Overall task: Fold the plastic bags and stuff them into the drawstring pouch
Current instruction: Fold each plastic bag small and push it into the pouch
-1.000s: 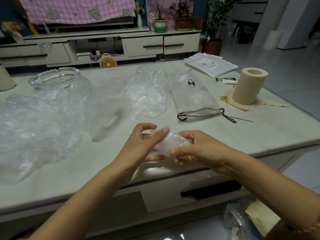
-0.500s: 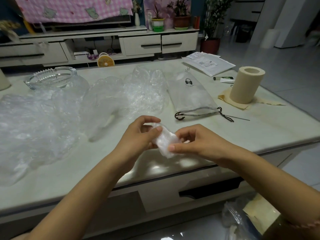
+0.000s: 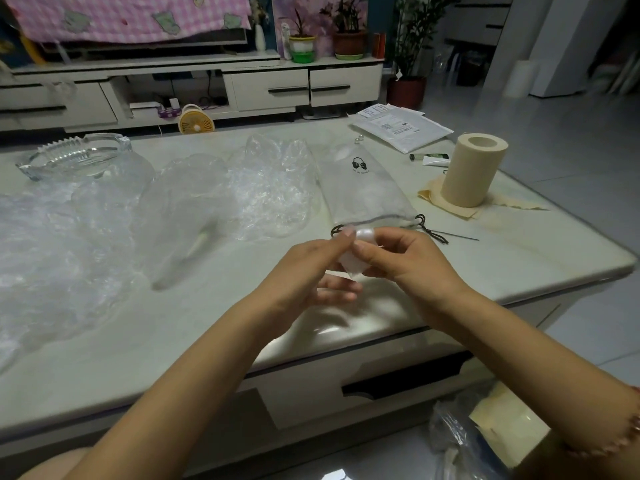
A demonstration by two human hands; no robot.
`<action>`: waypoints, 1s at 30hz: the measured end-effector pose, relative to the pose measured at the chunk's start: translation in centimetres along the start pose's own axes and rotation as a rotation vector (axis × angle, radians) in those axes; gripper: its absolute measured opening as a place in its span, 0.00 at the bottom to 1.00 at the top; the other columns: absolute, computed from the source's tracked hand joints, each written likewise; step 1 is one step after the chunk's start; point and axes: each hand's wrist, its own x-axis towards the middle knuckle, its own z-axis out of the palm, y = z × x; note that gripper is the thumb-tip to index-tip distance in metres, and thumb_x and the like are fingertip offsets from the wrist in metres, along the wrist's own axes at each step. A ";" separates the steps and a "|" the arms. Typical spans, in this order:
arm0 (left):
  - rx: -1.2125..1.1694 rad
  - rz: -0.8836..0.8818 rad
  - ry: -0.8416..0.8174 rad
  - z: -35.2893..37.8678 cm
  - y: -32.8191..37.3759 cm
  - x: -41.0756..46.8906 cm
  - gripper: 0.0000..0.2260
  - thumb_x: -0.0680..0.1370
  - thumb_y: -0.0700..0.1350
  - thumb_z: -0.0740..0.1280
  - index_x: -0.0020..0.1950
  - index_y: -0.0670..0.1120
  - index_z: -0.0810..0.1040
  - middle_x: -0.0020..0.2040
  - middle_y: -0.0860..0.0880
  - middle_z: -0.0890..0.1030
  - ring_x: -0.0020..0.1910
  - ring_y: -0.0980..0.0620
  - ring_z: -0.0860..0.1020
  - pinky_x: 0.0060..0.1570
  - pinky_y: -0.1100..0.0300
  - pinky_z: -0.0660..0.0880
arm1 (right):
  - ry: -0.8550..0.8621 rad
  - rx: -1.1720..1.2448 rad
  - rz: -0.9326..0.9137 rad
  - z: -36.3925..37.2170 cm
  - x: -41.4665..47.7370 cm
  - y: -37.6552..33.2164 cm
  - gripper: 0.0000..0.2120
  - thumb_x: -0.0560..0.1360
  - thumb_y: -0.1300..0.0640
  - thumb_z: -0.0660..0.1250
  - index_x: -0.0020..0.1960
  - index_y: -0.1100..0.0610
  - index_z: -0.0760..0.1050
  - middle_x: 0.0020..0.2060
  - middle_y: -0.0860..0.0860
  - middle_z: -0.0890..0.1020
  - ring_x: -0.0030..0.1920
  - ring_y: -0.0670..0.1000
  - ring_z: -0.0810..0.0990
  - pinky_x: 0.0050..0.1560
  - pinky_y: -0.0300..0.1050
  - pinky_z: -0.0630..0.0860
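Single view: a wide-angle camera worn on the head, directed forward and downward across the worktop (image 3: 519,265) from its near edge. The near worktop is seen at close range, with the drawstring pouch (image 3: 363,192) just above frame centre; the TV cabinet (image 3: 270,88) and tiled floor (image 3: 554,133) are taken in farther back, along the upper and right margins.

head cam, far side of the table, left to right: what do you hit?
glass ashtray → crumpled clear plastic bag → drawstring pouch → cream paper roll
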 end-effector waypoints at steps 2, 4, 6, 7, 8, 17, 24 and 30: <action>-0.025 0.030 0.029 0.4 -0.2 0.4 0.13 0.78 0.48 0.65 0.52 0.38 0.78 0.41 0.45 0.80 0.35 0.50 0.79 0.37 0.62 0.78 | 0.000 0.022 0.049 -0.2 0.2 0.1 0.07 0.77 0.63 0.63 0.48 0.58 0.80 0.41 0.54 0.82 0.44 0.49 0.79 0.51 0.45 0.76; -0.041 0.052 0.031 0.7 -0.3 0.9 0.09 0.78 0.44 0.65 0.50 0.38 0.79 0.39 0.47 0.81 0.32 0.52 0.78 0.36 0.64 0.77 | -0.017 0.102 0.123 -0.4 0.3 0.0 0.08 0.78 0.62 0.61 0.48 0.60 0.79 0.41 0.55 0.81 0.45 0.50 0.78 0.53 0.47 0.75; -0.031 0.073 0.023 1.0 -0.4 1.5 0.07 0.79 0.41 0.64 0.47 0.40 0.80 0.38 0.47 0.81 0.32 0.54 0.76 0.36 0.66 0.77 | -0.006 0.168 0.178 -1.0 0.4 -0.1 0.08 0.78 0.62 0.60 0.48 0.61 0.79 0.41 0.55 0.81 0.45 0.51 0.79 0.53 0.48 0.75; -0.020 0.084 0.031 1.3 -0.5 1.8 0.07 0.79 0.40 0.64 0.46 0.40 0.80 0.37 0.47 0.81 0.32 0.54 0.76 0.36 0.66 0.77 | 0.026 0.197 0.199 -1.3 0.4 -0.1 0.07 0.77 0.62 0.61 0.47 0.61 0.78 0.41 0.56 0.81 0.45 0.52 0.79 0.53 0.49 0.76; -0.011 0.097 0.048 1.4 -0.6 2.1 0.07 0.79 0.39 0.63 0.46 0.39 0.80 0.36 0.47 0.80 0.31 0.55 0.76 0.36 0.67 0.77 | 0.071 0.227 0.216 -1.5 0.5 -0.1 0.06 0.76 0.64 0.63 0.46 0.61 0.78 0.41 0.56 0.81 0.43 0.52 0.80 0.52 0.49 0.77; 0.121 0.155 0.076 3.7 -1.8 4.5 0.10 0.79 0.42 0.63 0.51 0.35 0.78 0.33 0.47 0.76 0.29 0.53 0.74 0.31 0.64 0.74 | 0.093 0.137 0.222 -4.1 1.5 0.4 0.10 0.70 0.68 0.70 0.48 0.59 0.75 0.42 0.55 0.80 0.38 0.49 0.80 0.40 0.40 0.80; 1.194 0.776 0.485 3.2 -3.7 7.3 0.15 0.76 0.49 0.57 0.52 0.44 0.80 0.60 0.41 0.75 0.57 0.44 0.68 0.54 0.52 0.68 | 0.281 -0.185 0.158 -7.2 3.3 1.1 0.09 0.71 0.66 0.72 0.48 0.58 0.76 0.39 0.55 0.79 0.40 0.51 0.78 0.40 0.39 0.78; 1.380 0.785 0.473 2.5 -5.3 9.6 0.19 0.75 0.44 0.54 0.57 0.37 0.78 0.63 0.36 0.75 0.61 0.39 0.68 0.58 0.49 0.59 | 0.222 -0.631 -0.011 -7.8 3.8 1.8 0.03 0.70 0.59 0.73 0.43 0.55 0.80 0.38 0.45 0.76 0.40 0.44 0.74 0.38 0.30 0.68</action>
